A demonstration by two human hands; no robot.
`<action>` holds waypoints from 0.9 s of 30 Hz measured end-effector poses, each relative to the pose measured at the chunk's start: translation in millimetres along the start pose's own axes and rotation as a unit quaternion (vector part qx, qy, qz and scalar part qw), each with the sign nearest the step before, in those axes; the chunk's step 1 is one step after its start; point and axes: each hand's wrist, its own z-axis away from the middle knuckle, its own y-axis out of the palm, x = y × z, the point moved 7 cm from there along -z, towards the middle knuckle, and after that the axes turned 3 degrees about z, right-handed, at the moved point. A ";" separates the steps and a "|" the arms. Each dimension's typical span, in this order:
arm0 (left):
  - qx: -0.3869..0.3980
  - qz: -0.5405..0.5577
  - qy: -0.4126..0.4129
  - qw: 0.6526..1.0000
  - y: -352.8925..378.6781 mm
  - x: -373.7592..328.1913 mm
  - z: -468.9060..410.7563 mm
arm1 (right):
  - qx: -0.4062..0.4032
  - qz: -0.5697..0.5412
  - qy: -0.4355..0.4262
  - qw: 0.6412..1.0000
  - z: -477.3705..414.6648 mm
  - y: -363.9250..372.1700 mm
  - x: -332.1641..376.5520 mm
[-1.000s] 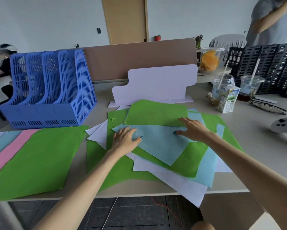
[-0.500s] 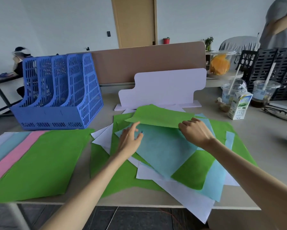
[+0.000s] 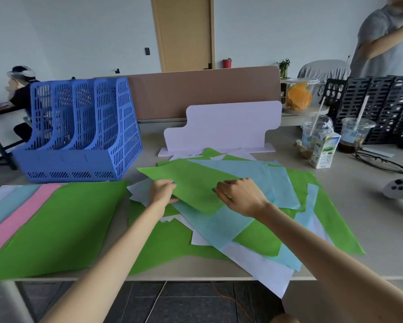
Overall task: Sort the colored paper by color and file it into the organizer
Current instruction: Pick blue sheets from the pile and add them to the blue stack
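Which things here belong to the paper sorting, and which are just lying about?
Job: green paper sheet in left hand and right hand, mixed paper pile, sorted paper stack, blue plastic organizer.
Idle: white milk carton, black-framed glasses, white controller.

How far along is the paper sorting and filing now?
Partly sorted: a green stack, with a pink strip beside it, lies at left. In hand: the left hand and right hand grip one green sheet. Remaining: the mixed pile, and the blue organizer shows no paper yet.
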 end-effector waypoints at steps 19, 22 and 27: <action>-0.113 -0.372 0.116 0.914 -66.2 -3.3 -14.0 | 0.328 0.031 0.241 0.913 27.8 72.1 -103.5; -0.112 -0.444 0.142 0.878 -56.8 -7.0 -11.6 | 0.331 0.017 0.243 0.912 22.6 78.5 -103.8; -0.028 -0.447 0.219 0.867 -12.1 -10.6 -10.5 | 0.296 -0.012 0.232 0.926 7.2 84.6 -107.6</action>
